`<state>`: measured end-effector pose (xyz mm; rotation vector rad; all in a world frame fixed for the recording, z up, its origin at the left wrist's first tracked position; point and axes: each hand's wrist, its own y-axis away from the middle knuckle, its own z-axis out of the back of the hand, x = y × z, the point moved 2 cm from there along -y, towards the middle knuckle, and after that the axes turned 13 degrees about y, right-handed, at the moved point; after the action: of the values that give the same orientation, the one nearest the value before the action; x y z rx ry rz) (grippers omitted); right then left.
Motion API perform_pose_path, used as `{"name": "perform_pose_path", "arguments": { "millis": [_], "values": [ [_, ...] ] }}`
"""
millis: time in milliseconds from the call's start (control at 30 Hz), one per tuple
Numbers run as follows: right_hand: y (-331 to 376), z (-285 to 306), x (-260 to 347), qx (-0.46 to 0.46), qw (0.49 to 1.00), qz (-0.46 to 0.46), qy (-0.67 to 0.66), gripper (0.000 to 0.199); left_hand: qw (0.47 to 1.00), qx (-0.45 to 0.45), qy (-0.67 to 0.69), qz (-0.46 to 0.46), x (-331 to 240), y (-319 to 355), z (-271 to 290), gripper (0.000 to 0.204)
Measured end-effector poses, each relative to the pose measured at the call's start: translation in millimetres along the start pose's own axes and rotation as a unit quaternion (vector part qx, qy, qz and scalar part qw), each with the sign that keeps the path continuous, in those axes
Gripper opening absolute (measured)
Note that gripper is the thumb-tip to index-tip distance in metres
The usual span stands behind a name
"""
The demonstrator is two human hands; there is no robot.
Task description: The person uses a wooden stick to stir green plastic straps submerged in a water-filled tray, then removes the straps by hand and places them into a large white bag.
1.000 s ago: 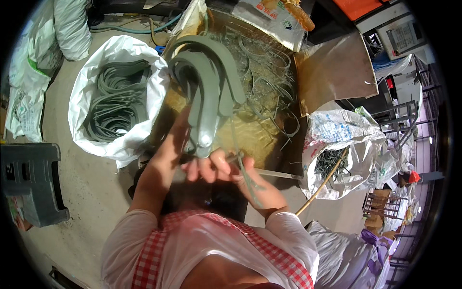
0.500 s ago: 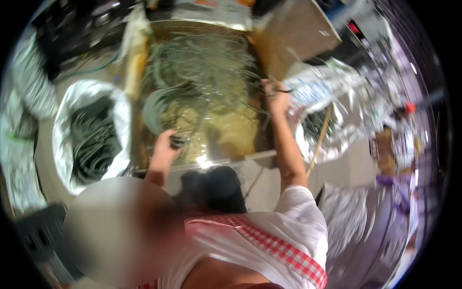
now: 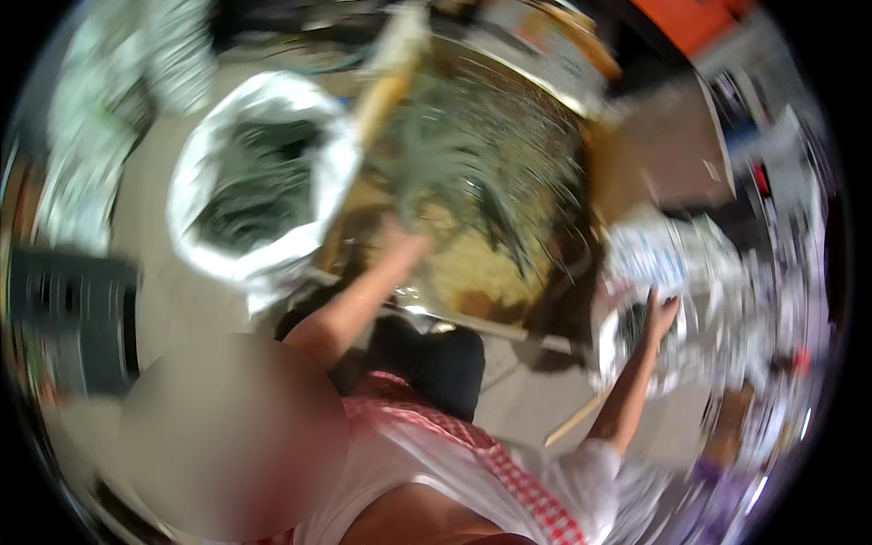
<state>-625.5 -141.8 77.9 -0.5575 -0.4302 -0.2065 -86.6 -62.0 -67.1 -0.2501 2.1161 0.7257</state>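
A metal-edged tank (image 3: 472, 321) of yellowish liquid stands in front of me. Long, thin grey-green strips (image 3: 445, 150) lie looped in it, several spreading toward the near side. My left hand (image 3: 405, 243) is over the tank's near left part, just below the looped strips. Motion smears its fingers, so whether it grips any strip is unclear. To the right, my right hand (image 3: 662, 314) hangs over the mouth of a white plastic sack (image 3: 677, 259), fingers apart, with nothing visible in them. Dark strips (image 3: 630, 329) show inside that sack, partly behind the hand.
At the left a white sack (image 3: 193, 204) stands open, filled with grey-green strips (image 3: 259, 186). A brown board (image 3: 672, 150) leans at the tank's right side. A wooden stick (image 3: 577, 418) lies below the right sack. A dark plastic crate (image 3: 77, 318) sits far left.
The view has swung, shifting the scene rightward. My right hand has gone from the tank's right edge to the right sack. A strip bundle near my left hand is no longer distinct there.
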Motion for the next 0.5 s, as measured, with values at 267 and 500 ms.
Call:
{"name": "perform_pose_path", "arguments": {
  "millis": [267, 500],
  "values": [
    [159.9, -113.9, 295.4, 0.445, 0.821, -0.013, -0.358, 0.049, 0.942, 0.135, -0.14, -0.275, -96.5, 72.1, -16.8, 0.085],
    [190.8, -149.6, 428.4, 0.306, 0.853, 0.093, -0.413, 0.037, 0.875, -0.021, -0.306, -0.375, -221.3, 44.3, 42.3, 0.071]
  ]
}}
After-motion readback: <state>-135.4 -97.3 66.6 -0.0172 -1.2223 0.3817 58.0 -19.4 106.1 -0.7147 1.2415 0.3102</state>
